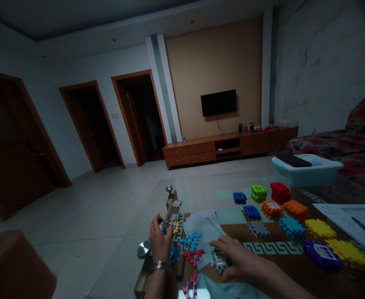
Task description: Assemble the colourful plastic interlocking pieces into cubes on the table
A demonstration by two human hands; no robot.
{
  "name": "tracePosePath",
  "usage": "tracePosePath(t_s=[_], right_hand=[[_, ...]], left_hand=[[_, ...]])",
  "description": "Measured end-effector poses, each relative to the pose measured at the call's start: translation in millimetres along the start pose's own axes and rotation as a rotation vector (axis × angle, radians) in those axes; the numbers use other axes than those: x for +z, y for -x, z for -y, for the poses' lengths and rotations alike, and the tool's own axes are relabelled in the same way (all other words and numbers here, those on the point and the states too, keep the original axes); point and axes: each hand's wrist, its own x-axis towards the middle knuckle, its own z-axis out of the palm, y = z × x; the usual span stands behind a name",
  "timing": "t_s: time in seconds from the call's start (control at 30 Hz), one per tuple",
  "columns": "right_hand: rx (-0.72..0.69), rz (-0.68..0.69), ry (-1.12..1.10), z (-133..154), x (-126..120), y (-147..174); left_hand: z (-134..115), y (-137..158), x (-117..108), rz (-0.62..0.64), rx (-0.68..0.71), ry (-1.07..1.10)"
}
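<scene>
My left hand [160, 240], with a silver bracelet at the wrist, reaches to the table's left edge. Its fingers curl round something small and partly hidden, beside a yellow interlocking block piece [174, 227] with a white window. My right hand [236, 255] is closed on a grey interlocking block piece [219, 261] with a white window grid; its fingers cover part of it. Between the hands lie a light-blue toothed piece [192, 240] and a pink triangular toothed piece [194, 257]. A second pink piece [190, 285] is nearer to me.
Stacks of toothed pieces stand at the right, among them red [280, 193], orange [296, 209], yellow [319, 229] and purple [322, 256]. Behind them is a lidded plastic box [308, 176]. White paper [202, 222] lies mid-table. Metal knobs [144, 249] line the glass table's left edge.
</scene>
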Motion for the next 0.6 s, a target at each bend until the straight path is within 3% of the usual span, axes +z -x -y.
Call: tracePosePath(t_s=[0.07,0.13,0.3,0.37,0.5,0.6], right_hand=[[0.005,-0.104,-0.068,-5.7,-2.2,-2.6],[0.025,-0.222,-0.117,-14.3,-5.8,-6.5],[0.065,-0.37,-0.124,-34.8,-15.3,-13.5],[0.066,-0.395,-0.105,-38.3,-16.3,-13.7],[0.057,-0.4,-0.083,-38.1,-15.5,-12.1],[0.044,-0.404,-0.102,-38.3,-16.7,-13.7]], left_hand=[[-14.4,3.8,0.2,0.002,0.041,0.074],[-35.5,14.1,2.9,0.124,0.084,0.133],[-88.4,57.8,15.5,0.78,0.242,0.052],[-101.2,73.1,19.6,0.938,0.283,-0.004],[-110.4,86.6,24.1,1.047,0.341,-0.076],[-107.4,78.0,22.2,0.978,0.329,-0.105]])
